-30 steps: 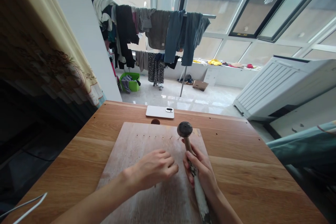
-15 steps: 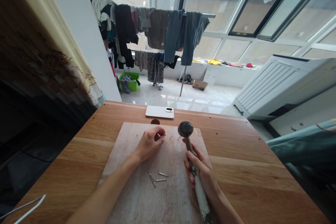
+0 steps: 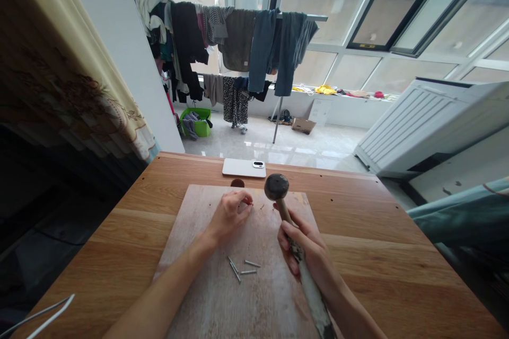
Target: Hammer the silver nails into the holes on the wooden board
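Note:
A hammer with a rounded dark head and a worn, pale-wrapped handle is held in my right hand. Its head is raised above the far right part of a pale wooden board. My left hand rests near the board's far edge, thumb and fingertips pinched together; whatever is between them is too small to make out. Just right of those fingertips a small nail stands in the board. Another thin upright one shows beside the right hand, partly hidden. Several loose nails lie mid-board.
The board lies on a brown wooden table. Beyond it are a white phone and a round brown object. A white cable crosses the near left corner. Past the table stand a laundry rack and a green basket.
The hammer's head has swung slightly up and left, tilting toward the left hand. My left hand keeps its pinch at nearly the same spot. The view has shifted a little.

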`<state>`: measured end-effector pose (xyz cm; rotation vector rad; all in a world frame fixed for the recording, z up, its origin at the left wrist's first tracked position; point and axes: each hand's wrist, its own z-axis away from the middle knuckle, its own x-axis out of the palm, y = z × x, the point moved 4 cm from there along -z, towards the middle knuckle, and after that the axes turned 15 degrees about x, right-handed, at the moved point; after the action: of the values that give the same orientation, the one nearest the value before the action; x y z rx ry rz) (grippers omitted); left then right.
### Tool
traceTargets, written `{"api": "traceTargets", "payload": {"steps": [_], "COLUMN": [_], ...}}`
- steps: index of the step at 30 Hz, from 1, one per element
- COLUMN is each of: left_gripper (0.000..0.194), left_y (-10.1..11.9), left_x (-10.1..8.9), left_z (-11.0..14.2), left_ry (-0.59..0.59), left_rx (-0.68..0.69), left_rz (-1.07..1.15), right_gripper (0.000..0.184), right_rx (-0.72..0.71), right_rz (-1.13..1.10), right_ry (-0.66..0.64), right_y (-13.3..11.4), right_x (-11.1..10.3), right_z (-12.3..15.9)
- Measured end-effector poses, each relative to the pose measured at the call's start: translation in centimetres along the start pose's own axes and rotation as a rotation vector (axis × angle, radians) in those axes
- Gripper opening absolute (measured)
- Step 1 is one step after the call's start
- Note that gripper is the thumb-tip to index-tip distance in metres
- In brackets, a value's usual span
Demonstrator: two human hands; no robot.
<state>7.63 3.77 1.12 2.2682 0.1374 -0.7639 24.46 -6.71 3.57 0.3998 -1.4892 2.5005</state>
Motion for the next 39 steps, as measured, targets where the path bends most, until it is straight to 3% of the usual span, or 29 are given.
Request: {"api": "traceTargets", "payload": {"steps": [6, 11, 16, 22, 33, 39], "left_gripper": [0.016, 0.022, 0.028, 0.032, 0.040, 0.028], "left_y": [0.3, 0.3, 0.0, 0.1, 0.2, -0.1], "left_x": [-0.2, 0.0, 0.1, 0.0, -0.2, 0.0], "left_z": [-0.1, -0.1, 0.0, -0.2, -0.3, -0.2], "left_ry": [0.014, -0.005, 0.036, 0.028, 0.025, 0.011], "left_rx": [0.026, -0.007, -0.052, -0.053, -0.058, -0.064], "left_rz": [0.008, 0.018, 0.101, 0.053, 0.053, 0.062], "right_gripper": [0.060, 0.065, 0.063, 0.061, 0.062, 0.063], "right_rx": [0.007, 0.049, 0.028, 0.059, 0.068, 0.072], "right_rz": [-0.029, -0.084, -0.068, -0.032, 0.051, 0.062], "right_ry": [-0.094, -0.107, -0.088, -0.157, -0.127, -0.114], "right_y": [0.7, 2.1, 1.9, 2.1, 2.2, 2.2], "right_x": [1.8, 1.3, 0.9, 1.4, 1.5, 1.5], "right_z": [-0.8, -1.0, -0.7, -0.7, -0.7, -0.6]}}
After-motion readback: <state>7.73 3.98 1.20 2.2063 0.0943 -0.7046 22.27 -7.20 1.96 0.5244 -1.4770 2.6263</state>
